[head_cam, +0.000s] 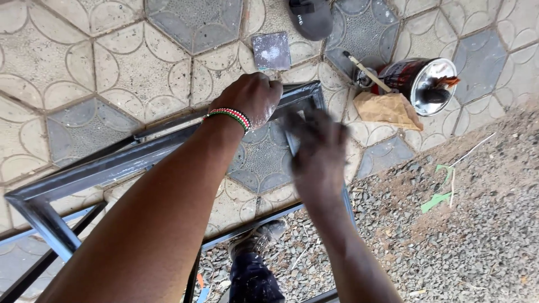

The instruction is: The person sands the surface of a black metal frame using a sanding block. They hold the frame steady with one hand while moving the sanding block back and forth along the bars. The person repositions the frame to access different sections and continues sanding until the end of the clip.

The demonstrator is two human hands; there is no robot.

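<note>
- Left hand (254, 98) is closed in a fist over the top rail of the frame (106, 165), close to its far corner. Looks like it's there to pin the frame steady. Beaded band on that wrist.
- Right hand (319, 148) is right beside it, just inside that same corner, but it's a motion smear, so I can't tell how open it is or whether it's got anything in it. It's in front of the frame's upright side rail.
- The frame is bare grey metal tube, standing up off the paving (84, 67), with the near end running off toward the lower left.
- Beyond the frame's corner there's a small square sanding pad (272, 50) lying flat on the paving, dusty white on top.
- To the right of the corner, a tin (421, 81) is tipped on its side, open mouth facing the gravel (483, 224). Inside looks dark, can't really see any contents. A brush (368, 72) rests by it, and a crumpled brown paper (387, 109) sits in front.
- Below the frame, a shoe (258, 238) and trouser leg on the gravel.
</note>
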